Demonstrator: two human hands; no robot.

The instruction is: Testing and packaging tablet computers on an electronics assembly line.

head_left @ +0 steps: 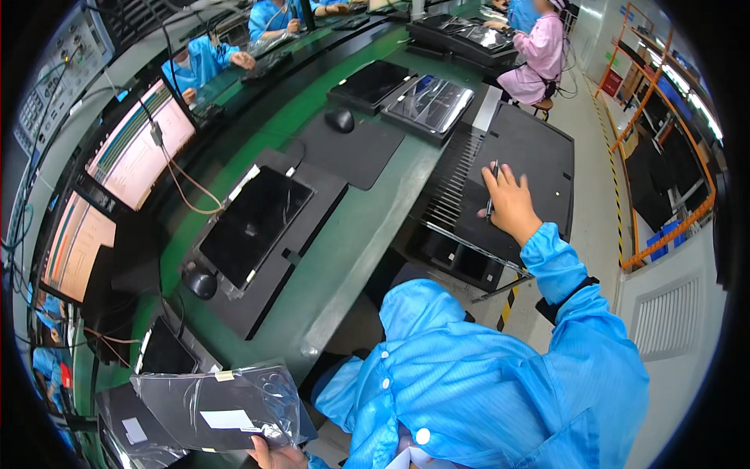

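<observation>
Head view: the person in a blue coat stands at a long green surface (367,227) with both arms spread wide. The left hand (275,453), low at the near edge, has its grip clamped on a dark flat panel in a clear plastic bag (215,410), held level just above other bagged pieces near the left corner. The right hand (509,205) reaches out to the right, its grip closed around a thin dark pen (492,191), its tip touching a black mat (539,168) that lies beside a ribbed rack (453,184).

By the look of it, this is a handover between pieces — one bagged panel just in hand while the pen is being picked up or marked with. Another panel (254,223) lies on a black tray (269,234) in the middle of the surface, between two black mice (340,119).

The next move likely calls for bringing pen and bagged panel together — a steady left hold, so the slack bag does not slip.
</observation>
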